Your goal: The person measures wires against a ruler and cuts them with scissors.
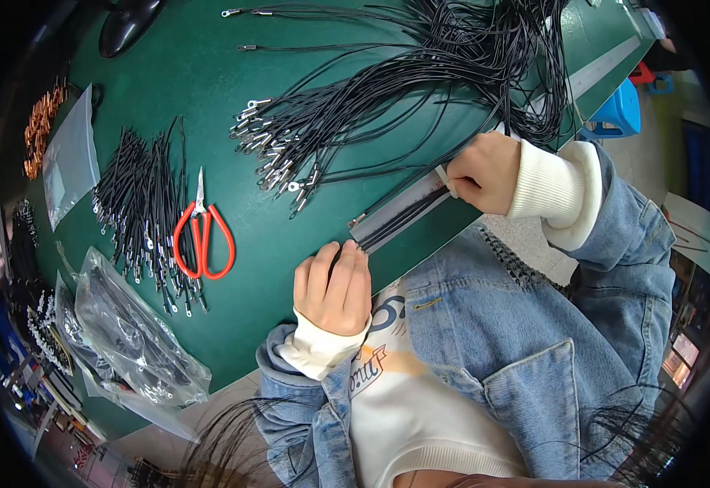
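A short bundle of black cables [408, 215] stretches between my hands at the near edge of the green table, lying along a flat grey strip [387, 236]. My left hand [335, 286] has its fingers bent together, with the fingertips at the bundle's lower left end; the thumb is mostly hidden. At the other end, my right hand [485, 172] is closed in a fist around the cables. One more black cable with a metal ring terminal [357, 220] runs beside the strip, its terminal just above my left fingertips.
Long black cables with ring terminals [282, 138] spread across the far side. To the left are red-handled scissors [202, 236], a pile of short cables [139, 195], plastic bags [127, 333] and copper-coloured parts [42, 122]. A blue stool [619, 110] stands beyond the table's right edge.
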Motion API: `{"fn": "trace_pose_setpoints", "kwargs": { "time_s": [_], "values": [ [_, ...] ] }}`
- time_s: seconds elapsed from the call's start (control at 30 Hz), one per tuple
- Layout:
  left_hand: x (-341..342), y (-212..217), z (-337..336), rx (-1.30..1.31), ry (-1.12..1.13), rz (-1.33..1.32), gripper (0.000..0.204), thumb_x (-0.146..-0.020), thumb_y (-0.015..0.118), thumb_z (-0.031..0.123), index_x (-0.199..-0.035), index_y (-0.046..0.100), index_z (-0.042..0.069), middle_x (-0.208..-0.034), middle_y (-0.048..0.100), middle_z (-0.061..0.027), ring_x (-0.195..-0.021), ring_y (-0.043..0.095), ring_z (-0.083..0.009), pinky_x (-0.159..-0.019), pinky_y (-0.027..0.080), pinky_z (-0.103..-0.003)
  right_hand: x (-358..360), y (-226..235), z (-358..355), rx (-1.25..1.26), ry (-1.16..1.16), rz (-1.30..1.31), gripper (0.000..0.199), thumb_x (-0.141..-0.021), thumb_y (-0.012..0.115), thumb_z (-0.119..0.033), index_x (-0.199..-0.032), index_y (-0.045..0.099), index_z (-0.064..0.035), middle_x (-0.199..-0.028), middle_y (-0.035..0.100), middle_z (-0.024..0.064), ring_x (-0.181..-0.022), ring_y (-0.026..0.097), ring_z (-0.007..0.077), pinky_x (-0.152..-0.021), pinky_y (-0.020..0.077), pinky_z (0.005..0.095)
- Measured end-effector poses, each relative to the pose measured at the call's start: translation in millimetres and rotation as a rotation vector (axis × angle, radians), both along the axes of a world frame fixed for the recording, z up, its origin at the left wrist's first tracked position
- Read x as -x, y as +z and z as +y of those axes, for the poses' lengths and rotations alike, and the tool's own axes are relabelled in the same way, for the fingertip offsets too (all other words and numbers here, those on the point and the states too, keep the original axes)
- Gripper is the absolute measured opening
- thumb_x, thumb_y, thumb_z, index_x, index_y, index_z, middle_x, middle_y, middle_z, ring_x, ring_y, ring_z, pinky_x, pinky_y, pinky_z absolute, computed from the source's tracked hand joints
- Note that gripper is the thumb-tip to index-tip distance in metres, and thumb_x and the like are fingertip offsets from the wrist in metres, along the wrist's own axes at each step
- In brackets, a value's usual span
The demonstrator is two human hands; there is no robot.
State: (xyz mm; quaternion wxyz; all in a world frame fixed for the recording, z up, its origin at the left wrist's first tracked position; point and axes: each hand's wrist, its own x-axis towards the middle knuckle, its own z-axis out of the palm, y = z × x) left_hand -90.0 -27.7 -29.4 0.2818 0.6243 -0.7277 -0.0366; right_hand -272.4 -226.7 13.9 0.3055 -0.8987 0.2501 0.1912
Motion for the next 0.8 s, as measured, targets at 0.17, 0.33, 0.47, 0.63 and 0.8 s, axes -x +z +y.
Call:
{"fn": "trace_pose_setpoints", "kwargs": {
  "time_s": [0.17, 0.33, 0.47, 0.63, 0.8],
  "values": [
    [0, 0, -1, 0.010, 0.008, -0.001, 0.023, -0.067, 0.068, -0.004, -0.089, 0.064, -0.003, -0.093, 0.064, -0.0105, -0.086, 0.060, -0.0281, -0.068, 0.044, -0.036, 9, 0, -9, -0.270, -0.059, -0.079, 0.017, -0.079, 0.053, -0.009, -0.066, 0.061, -0.0032, -0.062, 0.061, 0.0059, -0.059, 0.061, 0.0238, -0.057, 0.0481, 0.0324],
    [1, 1, 1, 0.010, 0.028, -0.005, 0.022, -0.066, 0.068, -0.004, -0.088, 0.064, -0.003, -0.093, 0.064, -0.0101, -0.086, 0.060, -0.0276, -0.067, 0.044, -0.036, 9, 3, -9, -0.251, -0.006, -0.082, 0.017, -0.082, 0.052, -0.011, -0.069, 0.062, -0.0044, -0.064, 0.061, 0.0047, -0.061, 0.061, 0.0221, -0.059, 0.0481, 0.0308],
    [2, 1, 0, 0.020, 0.044, -0.001, 0.023, -0.066, 0.069, -0.004, -0.088, 0.064, -0.002, -0.093, 0.064, -0.0095, -0.085, 0.060, -0.0270, -0.067, 0.044, -0.035, 10, 3, -10, -0.247, 0.008, -0.074, 0.017, -0.082, 0.053, -0.011, -0.070, 0.062, -0.0049, -0.065, 0.061, 0.0049, -0.060, 0.061, 0.0223, -0.059, 0.0480, 0.0308],
    [2, 0, 1, 0.029, 0.049, 0.013, 0.023, -0.066, 0.070, -0.004, -0.088, 0.065, -0.002, -0.093, 0.065, -0.0091, -0.085, 0.060, -0.0267, -0.067, 0.045, -0.035, 12, 3, -10, -0.225, 0.011, -0.105, 0.017, -0.083, 0.053, -0.012, -0.070, 0.062, -0.0057, -0.065, 0.061, 0.0049, -0.061, 0.061, 0.0219, -0.059, 0.0478, 0.0308],
    [2, 1, 1, 0.023, 0.047, 0.019, 0.023, -0.066, 0.070, -0.005, -0.089, 0.065, -0.002, -0.094, 0.065, -0.0090, -0.085, 0.060, -0.0269, -0.068, 0.045, -0.035, 13, 4, -9, -0.216, 0.012, -0.102, 0.016, -0.084, 0.054, -0.012, -0.071, 0.062, -0.0066, -0.065, 0.061, 0.0046, -0.060, 0.061, 0.0218, -0.059, 0.0479, 0.0308]
  ]
}}
